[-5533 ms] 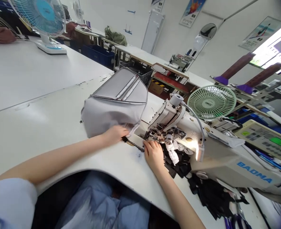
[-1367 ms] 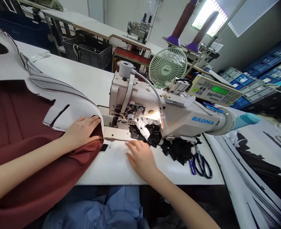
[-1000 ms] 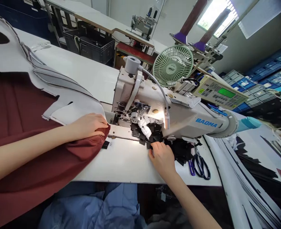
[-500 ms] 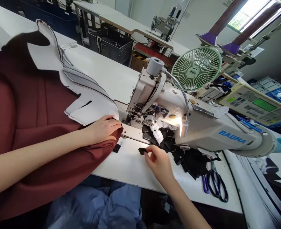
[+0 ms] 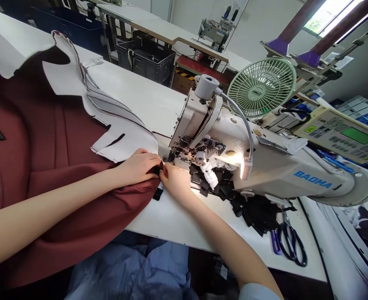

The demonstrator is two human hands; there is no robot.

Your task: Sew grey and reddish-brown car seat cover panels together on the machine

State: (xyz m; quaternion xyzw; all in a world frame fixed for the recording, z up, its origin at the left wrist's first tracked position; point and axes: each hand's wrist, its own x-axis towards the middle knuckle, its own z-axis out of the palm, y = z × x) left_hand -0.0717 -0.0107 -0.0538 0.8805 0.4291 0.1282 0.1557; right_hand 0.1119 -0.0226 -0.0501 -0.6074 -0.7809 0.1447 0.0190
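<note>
A large maroon cover (image 5: pixel 86 225) with white-backed edges (image 5: pixel 130 143) lies across the table at left. At its right edge, close to the needle area of the sewing machine (image 5: pixel 221 125), my left hand (image 5: pixel 141 166) is closed on the cloth. My right hand (image 5: pixel 176 181) meets it there, thumb and fingers pinched on a small black fabric tab (image 5: pixel 159 170), mostly hidden between the two hands. Just below them, another black tab (image 5: pixel 158 194) lies on the white table (image 5: pixel 171 225).
Under the machine arm is a heap of black tabs (image 5: pixel 259 214). Black-handled scissors (image 5: pixel 291 246) and a purple tool (image 5: pixel 276 242) lie at the right. Behind the machine stand a green fan (image 5: pixel 260 89) and a control panel (image 5: pixel 343 133).
My right hand has moved left with the black tab from the open tabletop to the cover's edge. My left hand stays on the cloth. The view has shifted slightly.
</note>
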